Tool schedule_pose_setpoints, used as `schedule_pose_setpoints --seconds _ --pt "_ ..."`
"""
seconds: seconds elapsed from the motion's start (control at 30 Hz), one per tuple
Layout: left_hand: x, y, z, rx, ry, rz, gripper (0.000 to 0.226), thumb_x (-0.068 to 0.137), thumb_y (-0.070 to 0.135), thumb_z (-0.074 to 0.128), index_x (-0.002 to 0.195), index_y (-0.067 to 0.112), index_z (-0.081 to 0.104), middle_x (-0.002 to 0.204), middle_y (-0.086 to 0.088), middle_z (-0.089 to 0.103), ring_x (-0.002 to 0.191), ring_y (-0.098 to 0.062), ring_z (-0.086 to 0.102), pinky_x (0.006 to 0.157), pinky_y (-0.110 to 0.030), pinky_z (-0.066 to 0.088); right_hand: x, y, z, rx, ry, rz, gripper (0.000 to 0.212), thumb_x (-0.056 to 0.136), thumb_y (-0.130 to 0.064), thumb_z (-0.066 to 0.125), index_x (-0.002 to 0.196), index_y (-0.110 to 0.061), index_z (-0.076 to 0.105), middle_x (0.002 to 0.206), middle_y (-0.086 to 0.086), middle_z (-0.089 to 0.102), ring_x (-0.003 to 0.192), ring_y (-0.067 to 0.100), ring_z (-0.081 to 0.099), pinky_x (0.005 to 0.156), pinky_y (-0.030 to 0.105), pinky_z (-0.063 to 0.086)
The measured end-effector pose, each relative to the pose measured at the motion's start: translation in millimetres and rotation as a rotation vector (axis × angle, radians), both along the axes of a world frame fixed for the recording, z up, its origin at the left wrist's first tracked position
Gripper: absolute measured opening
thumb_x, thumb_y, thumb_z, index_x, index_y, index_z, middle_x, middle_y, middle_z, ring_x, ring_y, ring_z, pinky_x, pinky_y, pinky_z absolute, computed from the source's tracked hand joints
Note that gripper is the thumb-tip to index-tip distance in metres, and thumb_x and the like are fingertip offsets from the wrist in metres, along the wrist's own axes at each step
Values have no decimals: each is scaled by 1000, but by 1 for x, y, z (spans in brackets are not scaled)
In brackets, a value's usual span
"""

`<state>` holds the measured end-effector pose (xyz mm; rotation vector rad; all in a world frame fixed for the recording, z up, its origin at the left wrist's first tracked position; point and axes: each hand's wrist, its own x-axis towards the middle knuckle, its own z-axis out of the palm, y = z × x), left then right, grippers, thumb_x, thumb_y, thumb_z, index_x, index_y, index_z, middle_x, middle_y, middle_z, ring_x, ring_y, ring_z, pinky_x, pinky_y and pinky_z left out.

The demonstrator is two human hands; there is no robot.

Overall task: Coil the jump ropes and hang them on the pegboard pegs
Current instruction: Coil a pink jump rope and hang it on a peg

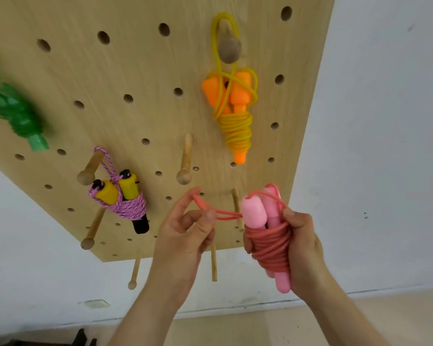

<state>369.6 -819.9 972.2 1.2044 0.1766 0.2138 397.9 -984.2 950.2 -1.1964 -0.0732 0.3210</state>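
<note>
My right hand point(303, 248) grips a coiled pink jump rope point(268, 243), its two pink handles bundled inside red-pink cord wraps. A loop of that cord point(210, 209) stretches left to my left hand point(185, 236), which pinches it between thumb and fingers. Both hands are just below the lower edge of the wooden pegboard point(140, 78). A bare peg point(185, 161) sticks out just above my left hand. An orange-handled rope with yellow cord point(235, 116) hangs on the upper peg point(228, 46). A yellow-handled rope with pink braided cord point(123, 198) hangs on a left peg point(90, 168).
A green bundle point(15, 113), blurred, hangs at the board's left edge. Several more bare pegs point(93, 228) stick out along the board's bottom rows. White wall point(385, 146) lies to the right, and a pale floor point(235, 328) shows below.
</note>
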Motion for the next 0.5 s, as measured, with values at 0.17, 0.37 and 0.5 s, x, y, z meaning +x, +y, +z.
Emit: schedule_pose_setpoints --seconds 0.17,0.37,0.5 --pt "-5 16 -7 148 89 -53 67 62 50 70 123 26 60 72 4 54 59 -13 46 55 -26 39 -13 26 -1 1 -40 -51 68 64 -55 46 102 -5 70 69 27 66 58 31 63 52 30 47" --pt "-10 33 -1 -5 -34 -85 41 69 32 67 105 14 70 92 -8 72 60 -12 56 52 -19 42 -30 44 -5 -120 -130 -109 68 65 -55 42 114 -13 64 68 19 70 63 30 68 57 32 51" --pt "-8 41 -3 28 -143 -30 33 74 21 65 105 15 72 79 -8 72 55 -13 52 52 -20 42 -36 56 -6 -71 -56 -105 65 65 -54 45 107 -10 68 66 26 66 58 33 63 50 31 49"
